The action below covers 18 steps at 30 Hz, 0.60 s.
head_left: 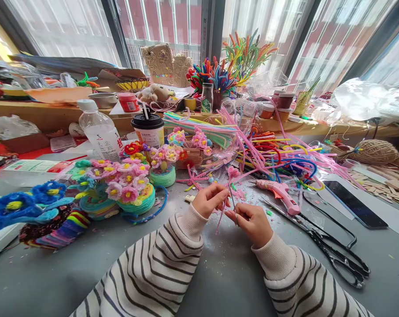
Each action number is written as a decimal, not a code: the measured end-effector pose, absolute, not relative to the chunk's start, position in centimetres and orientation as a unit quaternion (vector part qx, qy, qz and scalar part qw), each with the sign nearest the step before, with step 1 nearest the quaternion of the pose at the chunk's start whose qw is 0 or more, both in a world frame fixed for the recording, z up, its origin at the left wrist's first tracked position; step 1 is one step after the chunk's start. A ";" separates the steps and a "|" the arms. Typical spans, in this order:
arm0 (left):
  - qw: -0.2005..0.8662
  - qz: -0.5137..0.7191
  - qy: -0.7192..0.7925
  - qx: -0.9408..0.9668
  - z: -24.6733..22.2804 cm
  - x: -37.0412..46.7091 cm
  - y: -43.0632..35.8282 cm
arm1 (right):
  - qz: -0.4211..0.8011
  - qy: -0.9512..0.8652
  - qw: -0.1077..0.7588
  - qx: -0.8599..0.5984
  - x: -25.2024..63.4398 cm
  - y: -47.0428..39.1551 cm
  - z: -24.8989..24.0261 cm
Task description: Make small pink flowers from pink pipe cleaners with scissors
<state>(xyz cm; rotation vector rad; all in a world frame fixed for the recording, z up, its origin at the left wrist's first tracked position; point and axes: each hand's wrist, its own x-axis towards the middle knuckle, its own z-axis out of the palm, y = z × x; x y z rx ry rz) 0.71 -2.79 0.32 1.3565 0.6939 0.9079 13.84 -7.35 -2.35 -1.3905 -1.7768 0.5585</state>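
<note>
My left hand point(212, 200) is pinched round a thin pink stem, whose lower end hangs beneath the fingers. Just above the fingertips is a small fuzzy pink flower point(233, 172). My right hand point(250, 222), close on the right, grips a thin dark stem point(233, 199) that slants up towards the flower. The fingertips of both hands are near each other over the grey table point(226, 275). Whether the two stems touch is too small to tell.
Fuzzy flower pots point(138, 198) and a bottle point(100, 132) stand left. Behind are a lidded cup point(148, 132) and pink pipe cleaners point(249, 145). On the right lie a pink glue gun point(280, 193), black-handled scissors point(331, 251), a phone point(354, 204) and twine point(376, 152).
</note>
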 end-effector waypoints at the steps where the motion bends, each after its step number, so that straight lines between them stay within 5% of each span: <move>1: 0.636 0.393 0.301 0.592 0.4 0.7 -2.8 | 0.218 -0.700 0.399 -0.550 13.8 -7.4 -2.4; 13: 0.658 0.363 0.284 0.596 -0.1 0.3 -2.1 | 0.189 -0.713 0.387 -0.553 14.0 -7.3 -2.3; 18: 0.616 0.395 0.305 0.609 0.3 0.5 -2.6 | 0.294 -0.712 0.366 -0.522 13.9 -7.2 -2.7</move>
